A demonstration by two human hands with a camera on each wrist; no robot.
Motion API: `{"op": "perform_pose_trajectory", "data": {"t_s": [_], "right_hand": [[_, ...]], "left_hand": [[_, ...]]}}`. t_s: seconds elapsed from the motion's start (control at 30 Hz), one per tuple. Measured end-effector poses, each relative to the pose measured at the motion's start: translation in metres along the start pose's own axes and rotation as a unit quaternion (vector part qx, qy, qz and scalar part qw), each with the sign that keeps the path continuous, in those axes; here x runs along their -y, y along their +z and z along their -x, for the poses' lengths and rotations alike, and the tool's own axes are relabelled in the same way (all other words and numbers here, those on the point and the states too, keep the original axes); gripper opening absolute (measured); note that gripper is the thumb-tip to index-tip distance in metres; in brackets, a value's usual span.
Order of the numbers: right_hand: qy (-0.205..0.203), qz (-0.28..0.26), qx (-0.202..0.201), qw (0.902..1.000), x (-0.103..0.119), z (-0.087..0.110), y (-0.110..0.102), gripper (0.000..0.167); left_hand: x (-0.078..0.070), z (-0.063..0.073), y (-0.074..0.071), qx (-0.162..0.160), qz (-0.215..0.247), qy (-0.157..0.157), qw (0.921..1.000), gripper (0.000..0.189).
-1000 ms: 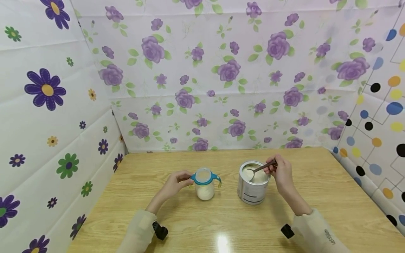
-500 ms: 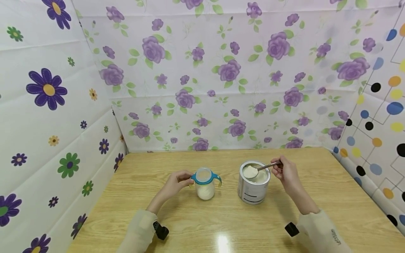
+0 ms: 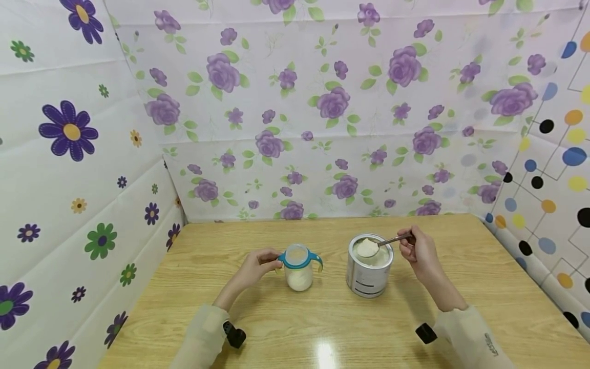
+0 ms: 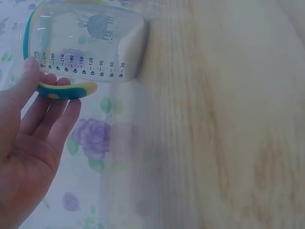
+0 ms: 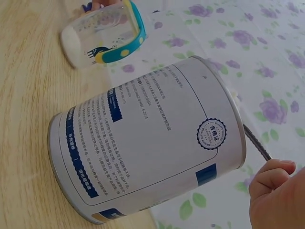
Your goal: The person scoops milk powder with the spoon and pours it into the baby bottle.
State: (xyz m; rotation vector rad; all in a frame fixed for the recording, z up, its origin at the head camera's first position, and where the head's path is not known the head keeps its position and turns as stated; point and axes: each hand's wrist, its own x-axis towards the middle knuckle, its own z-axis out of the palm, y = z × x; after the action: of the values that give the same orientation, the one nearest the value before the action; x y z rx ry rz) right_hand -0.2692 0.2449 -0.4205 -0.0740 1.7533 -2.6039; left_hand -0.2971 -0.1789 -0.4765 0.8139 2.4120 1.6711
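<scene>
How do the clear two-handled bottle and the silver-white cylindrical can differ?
The bottle is see-through with two teal-and-yellow handles; the can is opaque and wider. The left hand holds the bottle by one handle; the can stands unheld. Both stand upright on the wooden table and contain pale powder.

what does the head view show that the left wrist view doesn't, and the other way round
Only the head view: the can, the spoon with a heap of powder at its mouth, and the right hand holding that spoon.

Only the left wrist view: the bottle with a readable scale and animal-like print.

Both: the bottle itself, white powder inside, the left hand at one handle, the wooden table and flowered backdrop.
</scene>
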Motion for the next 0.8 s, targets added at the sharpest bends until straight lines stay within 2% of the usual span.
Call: {"op": "perform_pose_trajectory", "data": {"t_s": [0.3, 0.53, 0.8], "right_hand": [[-0.005, -0.027, -0.001, 0.9996, 0.0015, 0.0018, 0.0037, 0.052], [-0.024, -0.06, 0.005, 0.9979, 0.0014, 0.0002, 0.0064, 0.05], [-0.03, -0.063, 0.001, 0.9975, -0.001, -0.0017, 0.0094, 0.05]], "left_hand": [[-0.0012, -0.0007, -0.0022, 0.023, 0.011, 0.007, 0.9997, 0.022], [-0.001, -0.0015, -0.0032, 0.023, 0.003, 0.014, 0.9996, 0.02], [-0.0008, -0.0023, -0.0044, 0.032, 0.004, 0.007, 0.9995, 0.021]]}}
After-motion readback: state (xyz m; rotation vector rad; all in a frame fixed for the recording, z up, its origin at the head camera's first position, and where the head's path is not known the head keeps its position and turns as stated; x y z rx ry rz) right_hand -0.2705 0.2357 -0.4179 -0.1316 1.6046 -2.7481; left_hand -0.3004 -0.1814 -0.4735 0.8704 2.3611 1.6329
